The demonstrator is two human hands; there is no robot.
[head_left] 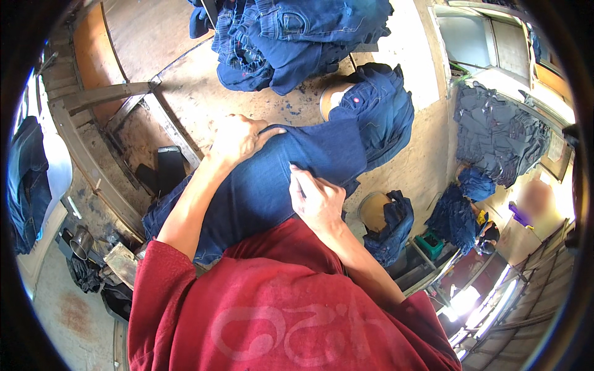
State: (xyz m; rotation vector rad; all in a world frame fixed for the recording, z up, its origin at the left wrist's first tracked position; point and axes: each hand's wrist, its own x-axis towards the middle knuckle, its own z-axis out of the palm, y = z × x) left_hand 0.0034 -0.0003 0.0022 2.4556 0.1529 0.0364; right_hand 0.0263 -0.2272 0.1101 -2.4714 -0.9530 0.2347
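Note:
A pair of blue denim jeans lies stretched across my front, one leg running up to the right. At its far edge my left hand is closed on the fabric, with some fingers hidden by the cloth. Over the near side of the same leg, my right hand is closed, fingertips at the denim surface. A small dark shape shows between its thumb and fingers, too hidden to name.
A tall heap of folded jeans stands ahead. More jeans drape over a round stool to the right, with another draped round stool nearer. Dark garments are piled far right, near another person. A wooden frame stands left.

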